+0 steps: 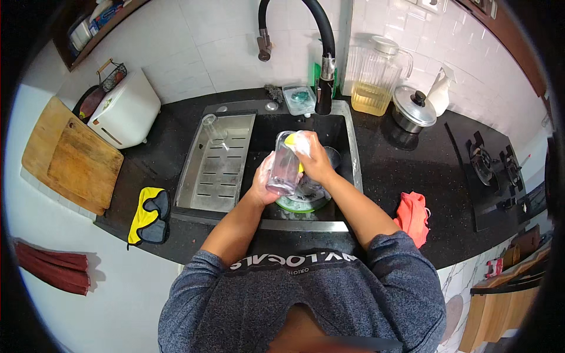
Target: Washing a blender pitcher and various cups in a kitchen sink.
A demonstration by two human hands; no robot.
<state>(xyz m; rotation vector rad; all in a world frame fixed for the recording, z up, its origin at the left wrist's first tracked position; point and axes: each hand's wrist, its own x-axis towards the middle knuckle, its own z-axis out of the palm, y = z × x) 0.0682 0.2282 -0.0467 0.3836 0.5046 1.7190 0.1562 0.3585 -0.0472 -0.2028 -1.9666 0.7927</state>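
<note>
Over the black sink basin, my left hand grips a clear drinking glass from its left and lower side. The glass is tilted, with its mouth or base end not certain. My right hand holds a yellow sponge covered in white suds against the upper right of the glass. Below both hands, a soapy plate with a green rim lies in the basin, and another clear glass is partly hidden behind my right wrist.
A slotted metal drainer holds one clear glass. The black faucet arches behind the basin. To the right are a glass pitcher, a lidded pot and a coral cloth; a yellow-grey cloth lies left.
</note>
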